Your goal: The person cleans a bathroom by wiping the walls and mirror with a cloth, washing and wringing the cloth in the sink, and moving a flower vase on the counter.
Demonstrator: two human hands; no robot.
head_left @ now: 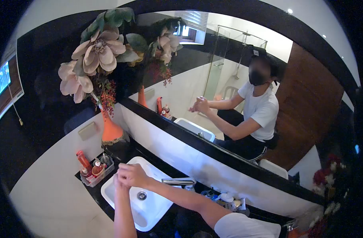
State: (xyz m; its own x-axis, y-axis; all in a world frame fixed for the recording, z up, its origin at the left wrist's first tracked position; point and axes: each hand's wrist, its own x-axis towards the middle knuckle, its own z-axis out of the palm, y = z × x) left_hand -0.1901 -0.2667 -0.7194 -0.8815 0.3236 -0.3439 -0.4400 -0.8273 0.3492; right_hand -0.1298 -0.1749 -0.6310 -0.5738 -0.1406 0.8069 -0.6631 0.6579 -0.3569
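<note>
Above the white sink [155, 216], my two hands are pressed together. My right hand [132, 175] comes in from the right and lies over the other hand, its fingers curled round it. Mostly covered, my left hand [119, 183] points up from the bottom of the view; its fingers cannot be made out. The chrome faucet [177, 181] is just to the right of the hands, touching neither. Below them shows the round drain [141, 195]. Both hands appear again in the mirror [229, 51].
A clear tray [95, 183] with red bottles stands left of the sink. Behind it is an orange vase [111, 129] with large pale flowers. Several small toiletries [231, 202] sit right of the faucet. A soap bar or dish [87, 131] is on the wall ledge.
</note>
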